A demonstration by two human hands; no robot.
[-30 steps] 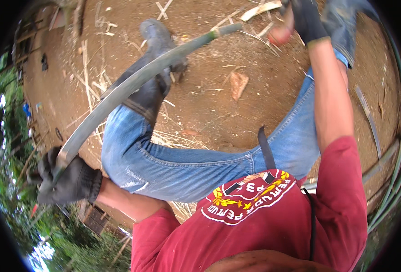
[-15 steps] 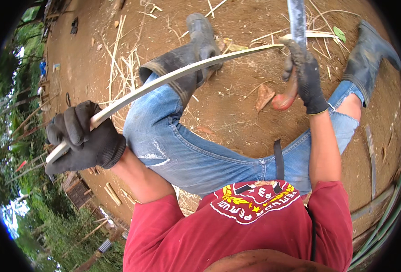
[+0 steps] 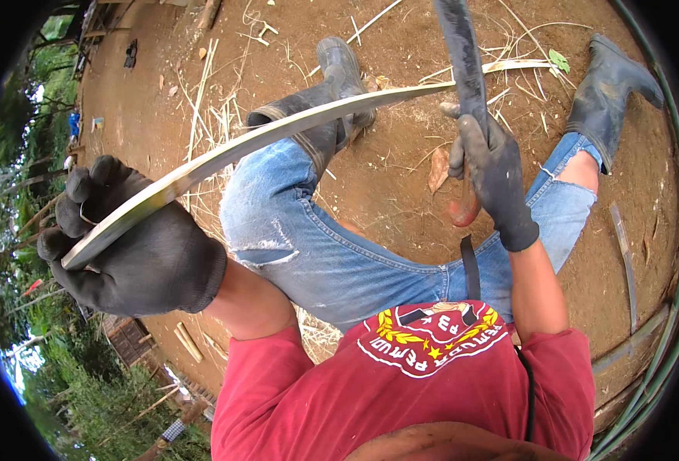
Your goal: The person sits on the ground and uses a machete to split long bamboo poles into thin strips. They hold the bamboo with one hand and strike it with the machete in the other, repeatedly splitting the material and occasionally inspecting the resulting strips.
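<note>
- Strip (image 3: 297, 123), long, narrow and bowed, is held above the ground (image 3: 393, 177), slanting from the person's left up to the knife (image 3: 468, 69) in front; it passes over the raised left knee (image 3: 258, 200) as seen from above.
- At its near end, the left hand (image 3: 159, 261) has changed most: half a second ago its fingers were wrapped over the strip, and now they are loose and spread, with the strip lying across the upturned palm. That suggests this end is being supported rather than clamped.
- At its far end, the knife has swung to slant across the strip, where it stood nearly upright before. Whether edge and strip truly touch, I cannot tell. Its face now looks dark instead of bright, so it seems turned or differently lit.
- The right hand (image 3: 497, 173) is closed on the knife, 1 digit lying up against the base of the blade; the handle's curved reddish end (image 3: 464, 211) shows below. Its fingertips had met the strip's end; now the blade crosses there, which I take as the 2 hands sharing the work differently, 1 carrying, 1 cutting or steadying.
- Beyond, a pale sliver (image 3: 520, 65) lies past the blade; I cannot tell if it joins the strip.
- Farther out, thin offcuts (image 3: 209, 115) litter the dirt around the 2 boots, much as before.
</note>
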